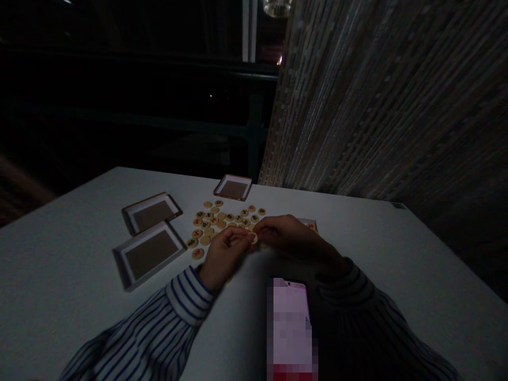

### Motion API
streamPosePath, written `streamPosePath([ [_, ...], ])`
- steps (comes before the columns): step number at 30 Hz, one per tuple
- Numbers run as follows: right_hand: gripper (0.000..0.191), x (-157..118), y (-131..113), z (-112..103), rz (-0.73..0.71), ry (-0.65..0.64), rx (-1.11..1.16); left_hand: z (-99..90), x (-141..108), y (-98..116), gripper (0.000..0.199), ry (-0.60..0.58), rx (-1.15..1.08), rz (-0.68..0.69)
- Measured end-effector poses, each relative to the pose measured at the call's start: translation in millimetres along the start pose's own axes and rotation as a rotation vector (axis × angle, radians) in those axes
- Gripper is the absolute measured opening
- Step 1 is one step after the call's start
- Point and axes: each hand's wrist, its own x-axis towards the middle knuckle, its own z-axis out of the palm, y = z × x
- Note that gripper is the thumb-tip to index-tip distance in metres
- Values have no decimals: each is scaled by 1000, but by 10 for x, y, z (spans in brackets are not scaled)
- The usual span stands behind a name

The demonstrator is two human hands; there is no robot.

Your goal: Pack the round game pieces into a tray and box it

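A round, pale wooden Chinese chess piece [253, 238] is pinched between the thumb and fingers of my left hand [224, 255]. Curled fingers of my right hand [283, 234] meet it from the right; their tips are partly hidden, so I cannot tell what they grip. Beyond both hands lie many loose Chinese chess pieces [221, 224], some with red or black characters, others showing a plain face. Partly covered by my right hand is a small box [315, 222] with a red-marked piece in it.
Two shallow open box parts [153, 276] [127, 219] lie at the left of the white table [392, 264]. Another shallow tray [249, 186] sits at the far edge. A lit phone [291, 323] lies near me. A string curtain [337, 106] hangs behind the table.
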Motion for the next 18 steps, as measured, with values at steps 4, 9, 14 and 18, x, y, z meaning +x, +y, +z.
streamPosePath([
  [4,20,-1,11,4,-19,-1,-28,-13,13,-44,27,-3,-48,0],
  [9,23,-9,-1,-17,-8,0,-47,-9,6,-58,27,-16,-106,-20],
  [14,21,-18,-23,-32,-28,30,-60,-19,10,-34,27,-27,-109,-2],
  [18,22,-29,-68,-59,-44,50,-68,-31,18,-26,28,-22,-81,26],
])
